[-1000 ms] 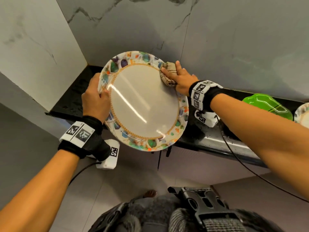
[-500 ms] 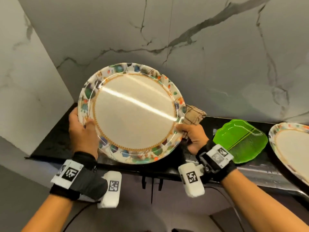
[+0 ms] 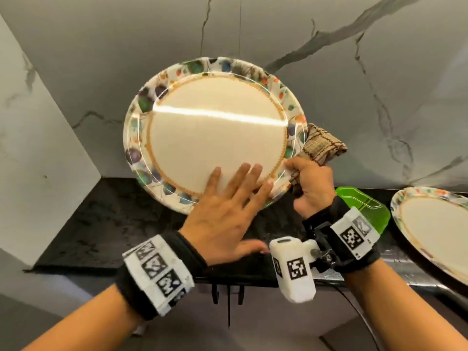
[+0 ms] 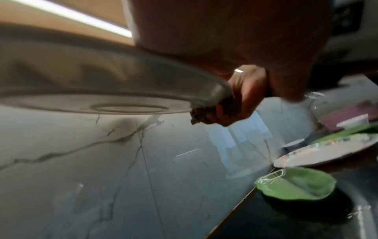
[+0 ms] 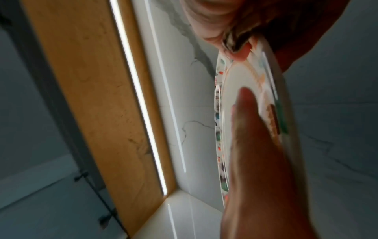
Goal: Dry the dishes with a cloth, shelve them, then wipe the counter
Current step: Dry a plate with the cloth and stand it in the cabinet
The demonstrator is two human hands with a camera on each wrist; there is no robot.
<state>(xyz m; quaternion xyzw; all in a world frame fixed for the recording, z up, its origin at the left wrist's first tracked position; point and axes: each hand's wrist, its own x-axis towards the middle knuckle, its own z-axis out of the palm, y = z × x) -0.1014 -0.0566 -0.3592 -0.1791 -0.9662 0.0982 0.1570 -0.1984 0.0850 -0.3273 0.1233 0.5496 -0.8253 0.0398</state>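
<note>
Our right hand (image 3: 312,188) pinched the floral plate (image 3: 215,133) and checked cloth (image 3: 323,145) at four o'clock; left hand (image 3: 228,214) fingers (image 3: 249,173) lay flat, spread.

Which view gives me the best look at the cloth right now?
Head view: the cloth sticks out behind the plate, its brown check pattern clear, gripped by the right hand. Left wrist shows only a dark blurred bunch; right wrist only a sliver by the fingers.

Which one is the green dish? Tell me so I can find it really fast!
Look along the black counter under the marble wall. Behind the right hand's wrist sits the green dish, beside a flowery plate. It is the only bright green, see-through dish there.
</note>
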